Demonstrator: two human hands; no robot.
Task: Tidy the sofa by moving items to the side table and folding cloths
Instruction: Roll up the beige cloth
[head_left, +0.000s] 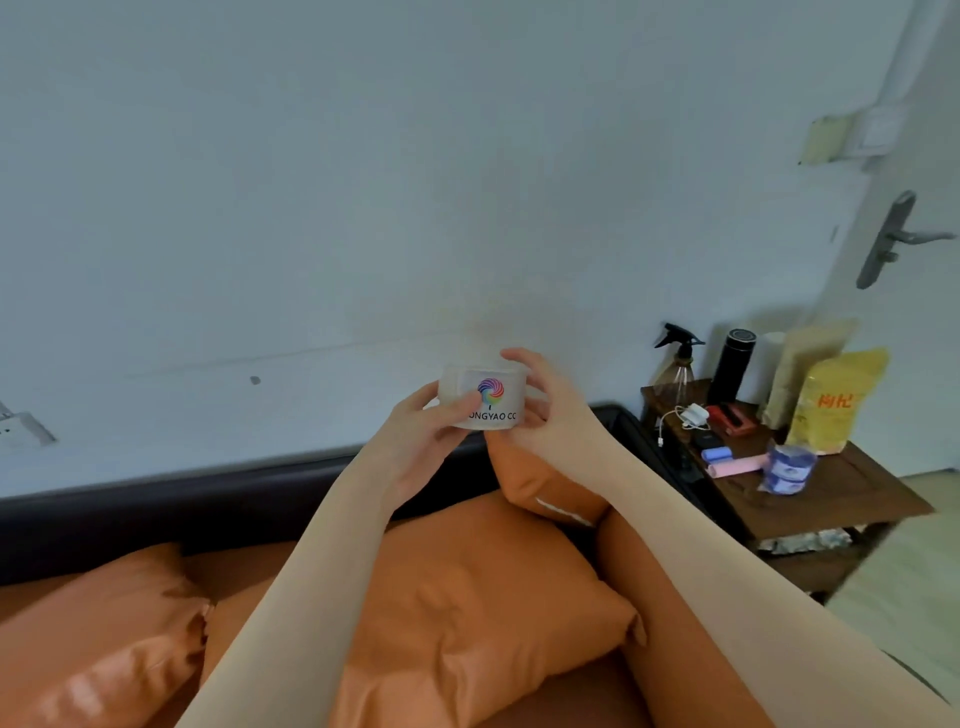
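A small translucent white jar (485, 384) with a rainbow swirl logo is held up in front of the wall, above the sofa (156, 499). My left hand (421, 441) grips its left side, thumb across the front label. My right hand (540, 405) grips its right side, fingers curled over the top edge. The wooden side table (841, 499) stands to the right, beyond the sofa's arm.
Orange cushions (467, 608) lie on the sofa below my arms. The side table carries a spray bottle (678, 364), a black flask (732, 366), a yellow bag (836, 400), a blue-wrapped roll (789, 467), a charger with cable and small items. A door with handle (898, 239) is at right.
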